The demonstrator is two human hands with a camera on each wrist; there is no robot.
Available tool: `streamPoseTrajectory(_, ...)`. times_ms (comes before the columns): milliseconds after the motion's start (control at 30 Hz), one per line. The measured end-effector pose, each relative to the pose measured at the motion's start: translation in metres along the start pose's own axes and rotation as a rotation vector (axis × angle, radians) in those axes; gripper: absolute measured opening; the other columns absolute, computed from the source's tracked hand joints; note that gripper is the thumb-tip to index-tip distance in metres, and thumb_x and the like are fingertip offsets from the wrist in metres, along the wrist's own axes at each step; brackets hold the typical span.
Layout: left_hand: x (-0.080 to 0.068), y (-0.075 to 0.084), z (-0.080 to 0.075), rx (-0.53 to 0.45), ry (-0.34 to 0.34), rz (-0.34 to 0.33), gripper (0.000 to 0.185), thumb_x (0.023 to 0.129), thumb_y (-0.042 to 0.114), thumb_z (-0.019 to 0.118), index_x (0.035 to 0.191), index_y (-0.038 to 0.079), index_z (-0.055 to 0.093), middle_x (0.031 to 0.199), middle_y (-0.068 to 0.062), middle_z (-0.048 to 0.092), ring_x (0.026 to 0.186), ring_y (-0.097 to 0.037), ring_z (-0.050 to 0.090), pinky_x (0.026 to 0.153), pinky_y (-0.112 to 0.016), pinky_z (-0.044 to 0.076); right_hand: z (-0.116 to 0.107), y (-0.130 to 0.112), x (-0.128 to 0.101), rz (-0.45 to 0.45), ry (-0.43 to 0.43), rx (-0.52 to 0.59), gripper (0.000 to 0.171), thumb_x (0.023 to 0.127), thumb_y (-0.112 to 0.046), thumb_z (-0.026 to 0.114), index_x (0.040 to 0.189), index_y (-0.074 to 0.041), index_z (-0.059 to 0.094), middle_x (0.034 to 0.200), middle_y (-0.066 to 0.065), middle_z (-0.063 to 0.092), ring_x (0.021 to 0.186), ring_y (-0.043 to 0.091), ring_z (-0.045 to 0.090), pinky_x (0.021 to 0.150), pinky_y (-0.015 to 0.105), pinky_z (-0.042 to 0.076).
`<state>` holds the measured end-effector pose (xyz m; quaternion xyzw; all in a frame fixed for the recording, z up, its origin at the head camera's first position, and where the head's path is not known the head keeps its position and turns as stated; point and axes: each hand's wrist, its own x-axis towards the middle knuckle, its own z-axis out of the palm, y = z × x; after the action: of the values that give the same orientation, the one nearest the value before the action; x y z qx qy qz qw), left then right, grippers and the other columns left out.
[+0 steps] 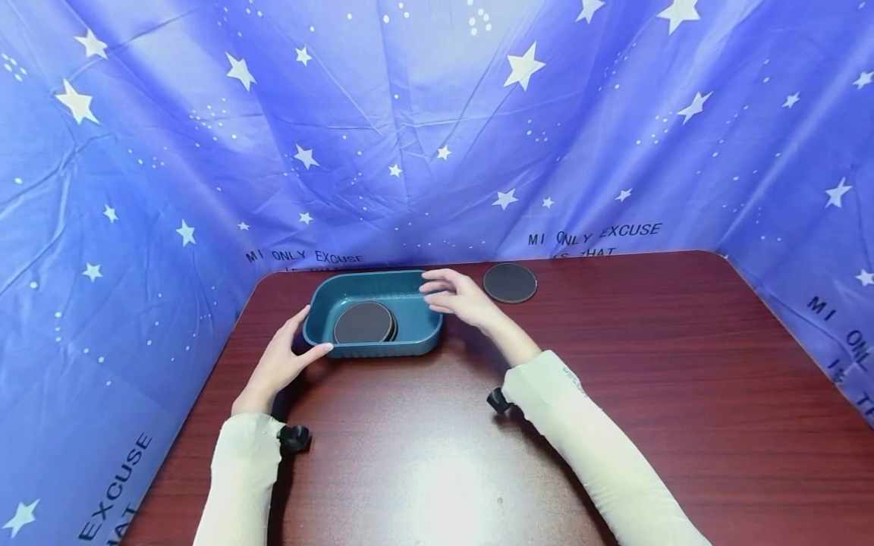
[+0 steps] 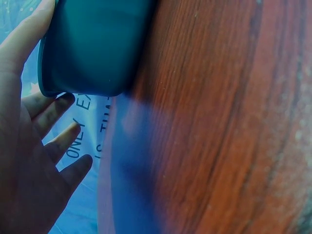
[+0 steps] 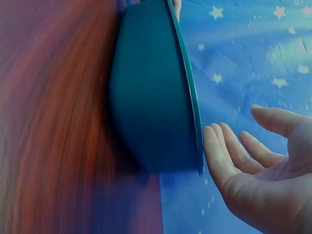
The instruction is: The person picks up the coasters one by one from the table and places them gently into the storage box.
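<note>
A teal oblong container [image 1: 419,349] stands on the table toward the back left. Inside it, at the left, lies a stack of dark round coasters [image 1: 363,323]. My left hand [image 1: 278,364] spans the container's near left corner, its thumb against the front rim and its fingertips at the left end. In the left wrist view, the spread fingers [image 2: 75,173] are fairly straight. Over the right end is my right hand [image 1: 464,299], loosely bent, its fingertips close to the rim and nothing in its grasp. Another dark coaster [image 1: 510,283] lies on the table just beyond that hand.
The dark red wooden table [image 1: 649,364] reaches back to a blue star-patterned curtain [image 1: 410,114], which also hangs at both sides. Each sleeve has a small black wrist camera [image 1: 295,438] at its cuff. Light glares off the table's front middle.
</note>
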<state>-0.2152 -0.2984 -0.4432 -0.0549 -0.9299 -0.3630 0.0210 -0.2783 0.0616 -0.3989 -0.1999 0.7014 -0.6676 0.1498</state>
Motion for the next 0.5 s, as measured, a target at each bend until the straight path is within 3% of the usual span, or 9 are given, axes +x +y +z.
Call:
streamPoseTrajectory(133,0.000,0.000,0.000,0.009,-0.003,0.000,0.095,0.088,0.045,0.074,0.159,0.010,0.022,0.160,-0.020,0.033,0.149,-0.040,0.029,0.119,-0.064,0.025,-0.024,0.003,-0.007,-0.032,0.101,-0.010,0.049,0.097,0.003,0.056,0.143,0.010,0.042,0.138,0.037,0.051,0.129,0.049,0.052,0.104,0.043,0.052)
streamPoseTrajectory(233,0.000,0.001,0.000,0.013,-0.002,0.004,0.095,0.088,0.045,0.074,0.159,0.011,0.022,0.160,-0.020,0.033,0.148,-0.040,0.029,0.119,-0.064,0.025,-0.042,0.004,-0.013,-0.045,0.194,-0.058,0.050,0.095,0.001,0.060,0.143,0.008,0.044,0.138,0.034,0.053,0.126,0.043,0.057,0.101,0.035,0.055)
streamPoseTrajectory(367,0.000,0.000,0.000,0.013,0.000,0.003,0.095,0.088,0.045,0.074,0.160,0.012,0.022,0.160,-0.019,0.033,0.149,-0.040,0.028,0.119,-0.064,0.024,-0.066,0.007,-0.021,-0.054,0.319,-0.131,0.049,0.094,-0.005,0.064,0.141,0.003,0.049,0.137,0.028,0.057,0.114,0.020,0.066,0.093,0.017,0.054)
streamPoseTrajectory(500,0.001,-0.001,0.000,0.010,-0.004,-0.010,0.095,0.088,0.047,0.073,0.160,0.013,0.021,0.161,-0.018,0.032,0.150,-0.040,0.026,0.119,-0.065,0.023,-0.088,0.011,-0.027,-0.055,0.414,-0.153,0.051,0.094,-0.008,0.066,0.141,0.004,0.049,0.139,0.027,0.056,0.098,-0.004,0.062,0.092,0.010,0.050)
